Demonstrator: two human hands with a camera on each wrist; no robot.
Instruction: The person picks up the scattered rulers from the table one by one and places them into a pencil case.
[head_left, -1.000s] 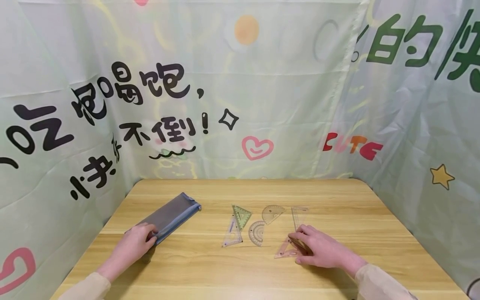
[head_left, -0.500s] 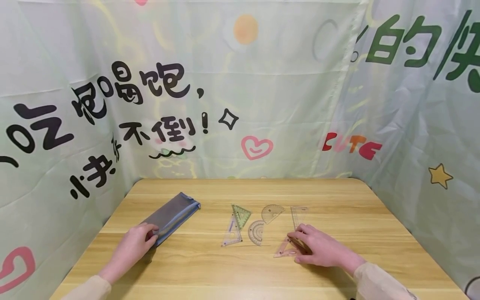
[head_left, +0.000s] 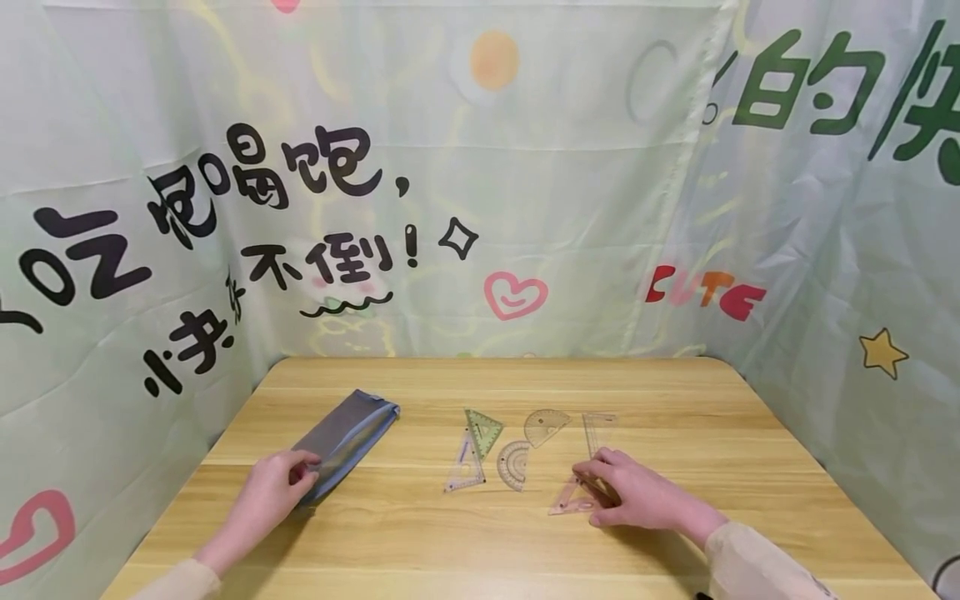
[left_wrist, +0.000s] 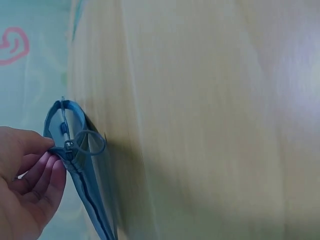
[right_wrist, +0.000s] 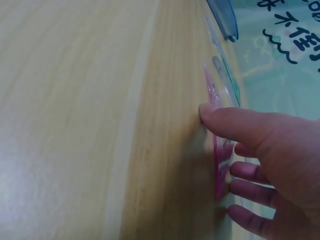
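My left hand (head_left: 272, 492) pinches the near end of a grey-blue zippered pencil case (head_left: 347, 425) between thumb and fingers. In the left wrist view the zipper pull with its ring loop (left_wrist: 90, 143) hangs by the fingertips, and the case's end gapes in a loop. At the right, my right hand (head_left: 641, 493) rests over a pink clear set square (head_left: 570, 504), thumb at its near edge and fingers spread loosely across it. The hand hides part of the set square, which lies flat on the table. Just beyond the fingers lies a clear set square (head_left: 596, 429).
Between the hands lie a green set square (head_left: 483, 432), a clear set square (head_left: 467, 473) and two clear protractors (head_left: 513, 467). The wooden table (head_left: 420, 550) ends at printed cloth walls (head_left: 570, 208) at the back and sides.
The pencil case has tipped and slid slightly toward me, its near end raised by the left hand, showing more of its zipper side. The right hand stays where it was.
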